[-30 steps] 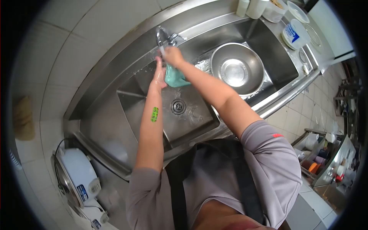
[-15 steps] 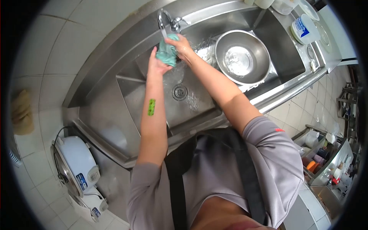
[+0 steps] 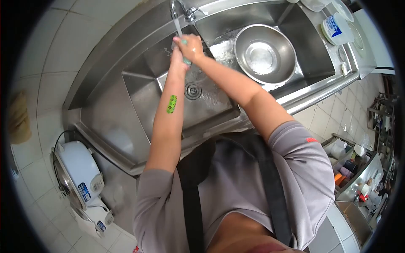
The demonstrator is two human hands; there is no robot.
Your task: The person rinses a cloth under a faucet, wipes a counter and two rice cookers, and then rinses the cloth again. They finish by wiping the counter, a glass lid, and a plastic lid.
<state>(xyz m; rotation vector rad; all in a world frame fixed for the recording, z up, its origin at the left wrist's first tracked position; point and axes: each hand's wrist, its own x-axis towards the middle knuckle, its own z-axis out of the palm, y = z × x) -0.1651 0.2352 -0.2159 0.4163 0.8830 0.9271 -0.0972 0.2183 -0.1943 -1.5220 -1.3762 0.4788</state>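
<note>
Under the running faucet (image 3: 174, 10), a green cloth (image 3: 186, 59) is squeezed between my two hands, mostly hidden by the fingers. My right hand (image 3: 193, 47) wraps over it from the right. Below and to the left, my left hand (image 3: 177, 57) is closed round the cloth's other side. Water falls from the spout onto the hands. They are over the left sink basin (image 3: 168, 114), above and left of its drain (image 3: 193, 90).
A metal bowl (image 3: 265, 55) with some water rests in the right basin. White tubs (image 3: 337, 29) stand at the counter's right end. White appliances (image 3: 80, 170) are at the lower left. A shelf with several items is at the right.
My hands have closed together round the cloth, which was spread wider and more visible before. The view has shifted slightly.
</note>
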